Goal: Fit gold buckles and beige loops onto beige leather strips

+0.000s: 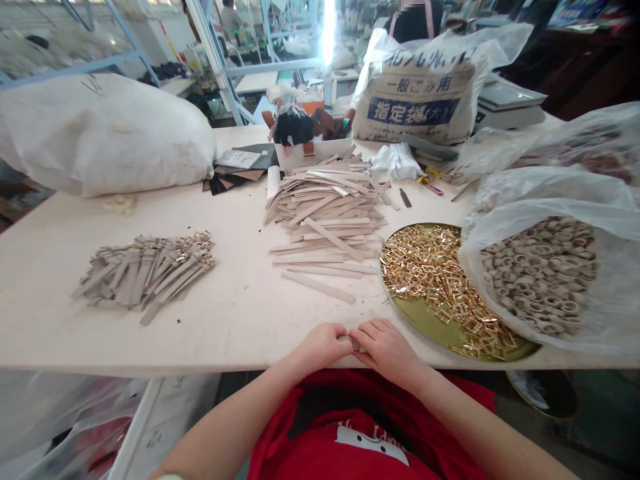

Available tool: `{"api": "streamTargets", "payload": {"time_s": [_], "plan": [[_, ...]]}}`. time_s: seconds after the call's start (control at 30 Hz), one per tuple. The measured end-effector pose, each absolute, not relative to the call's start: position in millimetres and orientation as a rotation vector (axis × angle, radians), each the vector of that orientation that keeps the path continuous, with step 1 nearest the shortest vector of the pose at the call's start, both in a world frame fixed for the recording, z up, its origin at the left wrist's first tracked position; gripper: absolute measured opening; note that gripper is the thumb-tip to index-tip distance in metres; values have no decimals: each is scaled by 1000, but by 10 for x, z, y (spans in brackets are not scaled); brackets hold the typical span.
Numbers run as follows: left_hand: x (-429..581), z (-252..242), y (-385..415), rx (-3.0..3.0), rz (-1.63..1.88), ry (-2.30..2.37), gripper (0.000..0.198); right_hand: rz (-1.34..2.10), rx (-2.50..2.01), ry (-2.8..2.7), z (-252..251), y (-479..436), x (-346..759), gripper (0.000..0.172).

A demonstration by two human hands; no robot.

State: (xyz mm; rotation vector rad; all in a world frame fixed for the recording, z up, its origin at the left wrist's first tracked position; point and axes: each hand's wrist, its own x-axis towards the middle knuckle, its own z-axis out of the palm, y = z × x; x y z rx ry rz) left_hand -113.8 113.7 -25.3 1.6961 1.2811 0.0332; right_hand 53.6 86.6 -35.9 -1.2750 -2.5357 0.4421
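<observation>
My left hand (324,345) and my right hand (384,347) meet at the table's front edge, fingers closed around a small greyish piece (355,344) mostly hidden between them. Beyond them lies a heap of beige strips (330,200), with a few loose strips at its near side. To the right, a round gold tray (425,320) bears many gold metal buckles (425,263). A clear plastic bag (620,267) of small beige loops (540,273) overlaps the tray. On the left is a pile of strips with gold buckles fitted (145,270).
A big white sack (105,133) stands at the back left, a printed bag (415,100) at the back right. Between them sits a white box (290,157) with dark items. Yellow-handled scissors (430,180) and a small dark tool (405,198) lie beyond the tray.
</observation>
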Motion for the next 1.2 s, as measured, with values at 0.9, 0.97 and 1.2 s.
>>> {"api": "streamTargets", "payload": {"time_s": [0.9, 0.97, 1.2], "plan": [[-1135, 566, 1360, 1963, 765, 1660, 19, 570, -1347, -1722, -329, 647, 591, 39], [-978, 611, 1100, 1621, 936, 1432, 18, 864, -1244, -1450, -225, 518, 626, 35], [-535, 376, 473, 997, 1064, 1175, 23, 1245, -1178, -785, -129, 383, 1027, 39]]}}
